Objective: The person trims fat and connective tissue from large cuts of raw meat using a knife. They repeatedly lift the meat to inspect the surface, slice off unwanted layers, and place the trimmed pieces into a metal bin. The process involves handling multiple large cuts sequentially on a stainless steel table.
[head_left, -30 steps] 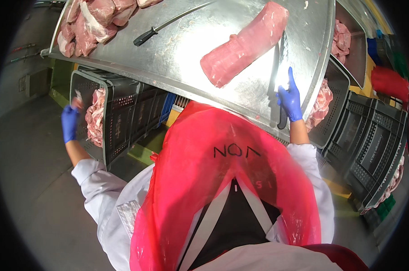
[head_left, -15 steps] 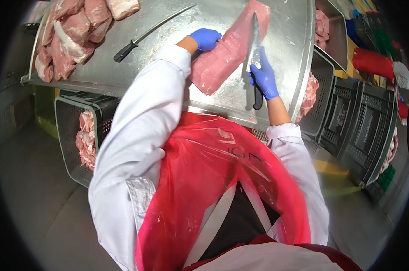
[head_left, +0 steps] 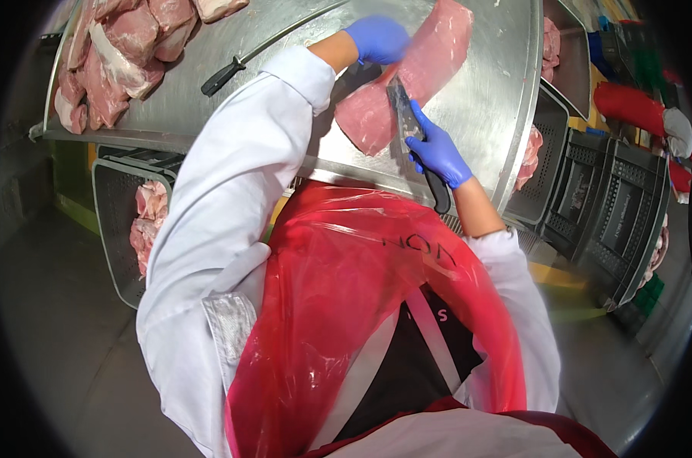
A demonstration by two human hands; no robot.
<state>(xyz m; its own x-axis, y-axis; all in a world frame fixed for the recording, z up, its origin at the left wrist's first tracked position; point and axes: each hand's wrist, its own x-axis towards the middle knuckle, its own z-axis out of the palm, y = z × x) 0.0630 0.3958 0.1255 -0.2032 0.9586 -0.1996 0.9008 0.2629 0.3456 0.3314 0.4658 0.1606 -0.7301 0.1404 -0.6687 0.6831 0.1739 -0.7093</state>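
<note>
A long slab of pale pink meat lies slantwise on the steel table. My right hand, in a blue glove, is closed around a knife with a black handle, its forefinger stretched along the blade. The knife tip rests at the meat's left side, about midway along, and the blade crosses its near part. My left hand, also gloved in blue, is at the far left edge of the meat; motion blurs it and its fingers cannot be made out.
A sharpening steel lies left of my left arm. Several meat pieces are heaped at the table's far left. Grey crates holding meat stand below the left side and along the right. Another person's red sleeve shows at far right.
My left hand has moved away from me along the meat's edge. The knife has come back from the far end to the middle of the slab, its tip now further left.
</note>
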